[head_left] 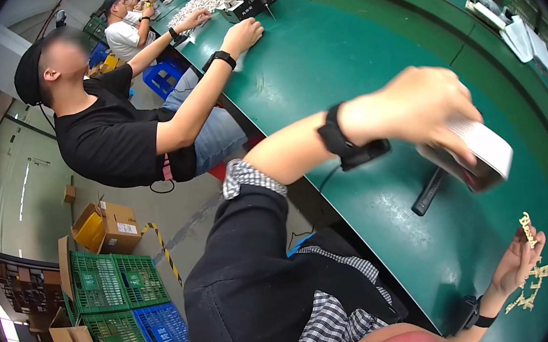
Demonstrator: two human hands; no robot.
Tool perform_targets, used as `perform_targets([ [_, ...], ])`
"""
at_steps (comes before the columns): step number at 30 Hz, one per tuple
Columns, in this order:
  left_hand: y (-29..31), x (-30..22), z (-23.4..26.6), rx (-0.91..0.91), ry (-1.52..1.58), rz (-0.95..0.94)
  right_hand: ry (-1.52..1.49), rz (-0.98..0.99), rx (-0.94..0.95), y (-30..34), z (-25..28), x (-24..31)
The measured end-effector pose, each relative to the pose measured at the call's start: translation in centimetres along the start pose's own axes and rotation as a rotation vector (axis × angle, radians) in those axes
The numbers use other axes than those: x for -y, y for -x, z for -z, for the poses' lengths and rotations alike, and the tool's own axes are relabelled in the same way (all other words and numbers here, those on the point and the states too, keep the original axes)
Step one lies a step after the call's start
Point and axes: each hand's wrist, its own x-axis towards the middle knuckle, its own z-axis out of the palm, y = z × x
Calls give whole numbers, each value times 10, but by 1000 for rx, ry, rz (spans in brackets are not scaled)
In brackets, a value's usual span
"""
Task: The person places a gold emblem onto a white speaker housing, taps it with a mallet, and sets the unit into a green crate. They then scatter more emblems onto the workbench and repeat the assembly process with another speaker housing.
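Aloft, left hand (433, 112) grips tilted white box (493, 146), right hand (513, 268) pinches gold letters (527, 228); slackened hold could drop box onto table (370, 211).

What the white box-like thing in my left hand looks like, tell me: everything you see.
The white box-like thing has straight edges, fine lines near the hand and a dark, hollow-looking end with a reddish patch; card or plastic, by its look. It is tilted, that end toward the picture's lower right, gripped by the left hand, apparently raised over the green table. Whether the black bar beneath joins it is unclear.
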Motion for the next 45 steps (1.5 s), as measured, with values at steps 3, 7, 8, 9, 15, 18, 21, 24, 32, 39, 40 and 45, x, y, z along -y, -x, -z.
perform_targets([
  [3, -16, -15, -48, 33, 103, 0, -68, 16, 5, -2, 8, -3],
  [7, -23, -29, -87, 230, 127, -8, -111, 104, 30, -7, 4, 2],
  [8, -25, -30, -95, 290, 117, -32, -82, 99, 10, -7, 1, 3],
  [9, -27, -29, -100, 294, 128, -48, -53, 96, -13, -7, -1, 3],
  [15, -26, -44, -93, 19, 277, -152, 248, 103, 34, -5, -22, -14],
  [18, -27, -54, -91, -56, 368, -265, 434, 97, 71, 3, -42, -11],
  [21, -22, -57, -93, 85, 411, -362, 412, 34, 122, 8, -57, -12],
  [24, -19, -54, -99, 141, 432, -347, 465, 53, 101, 10, -60, -12],
  [32, -24, -50, -104, 136, 618, -271, 634, 273, 103, 5, -64, -16],
  [39, -32, -31, -95, 88, 368, -250, 674, 30, 187, -13, -46, -2],
  [40, -31, -30, -97, 112, 397, -265, 678, 18, 147, -11, -42, -5],
  [45, -33, -36, -102, 176, 281, -263, 616, 59, 188, -15, -38, -10],
])
